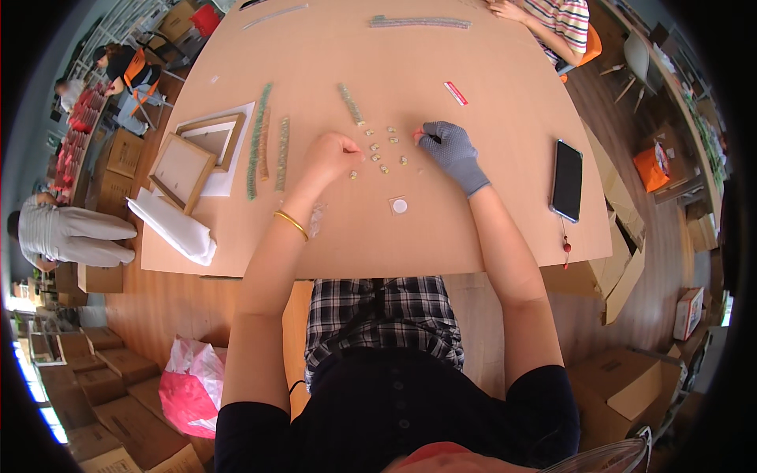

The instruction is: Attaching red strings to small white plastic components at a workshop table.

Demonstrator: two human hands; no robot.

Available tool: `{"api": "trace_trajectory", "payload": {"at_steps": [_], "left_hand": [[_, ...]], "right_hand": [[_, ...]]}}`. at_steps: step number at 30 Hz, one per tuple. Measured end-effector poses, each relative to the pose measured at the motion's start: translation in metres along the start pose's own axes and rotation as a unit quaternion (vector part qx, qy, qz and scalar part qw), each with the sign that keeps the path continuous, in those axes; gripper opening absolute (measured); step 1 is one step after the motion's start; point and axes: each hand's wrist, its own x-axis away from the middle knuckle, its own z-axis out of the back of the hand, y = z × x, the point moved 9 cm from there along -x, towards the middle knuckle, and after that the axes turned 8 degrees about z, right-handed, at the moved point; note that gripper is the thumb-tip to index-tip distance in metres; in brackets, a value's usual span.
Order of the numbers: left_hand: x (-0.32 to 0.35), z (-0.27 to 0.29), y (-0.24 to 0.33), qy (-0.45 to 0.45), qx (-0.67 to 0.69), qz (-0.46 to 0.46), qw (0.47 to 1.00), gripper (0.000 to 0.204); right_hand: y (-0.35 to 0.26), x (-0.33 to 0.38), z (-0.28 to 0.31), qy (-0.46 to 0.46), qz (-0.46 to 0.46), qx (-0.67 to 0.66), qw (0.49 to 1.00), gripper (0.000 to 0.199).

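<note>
My left hand is bare, with a gold bangle on the wrist. Its fingers are pinched together just above the tabletop; whatever they hold is too small to make out. A grey knitted glove with bare fingertips covers my right hand, whose fingers curl inward at the far right of a loose group of small gold-coloured pieces. Several of these lie apart from each other between my hands. Beyond them rests a thin green strip. A round white disc on a small clear square lies nearer to me.
On the left of the table are green and brown strips, wooden frames and a white folded sheet. A phone lies at right, a red-and-white packet farther off. Another person's hand rests at the far edge.
</note>
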Motion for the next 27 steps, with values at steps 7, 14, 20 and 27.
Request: {"api": "trace_trajectory", "payload": {"at_steps": [7, 14, 20, 27], "left_hand": [[-0.008, 0.003, -0.01, 0.018, -0.008, 0.02, 1.0, 0.015], [-0.003, 0.004, -0.007, 0.028, -0.011, -0.004, 1.0, 0.017], [0.012, 0.003, 0.033, 0.055, 0.107, -0.1, 0.988, 0.014], [-0.003, -0.045, 0.081, -0.026, 0.268, -0.128, 0.954, 0.013]], "right_hand": [[-0.012, -0.009, -0.008, -0.037, 0.01, 0.079, 0.996, 0.019], [0.0, -0.012, -0.011, -0.032, -0.033, 0.003, 0.999, 0.018], [0.014, -0.003, -0.01, 0.006, -0.113, -0.396, 0.911, 0.017], [0.004, 0.008, -0.009, 0.028, -0.126, -0.481, 0.867, 0.015]]}}
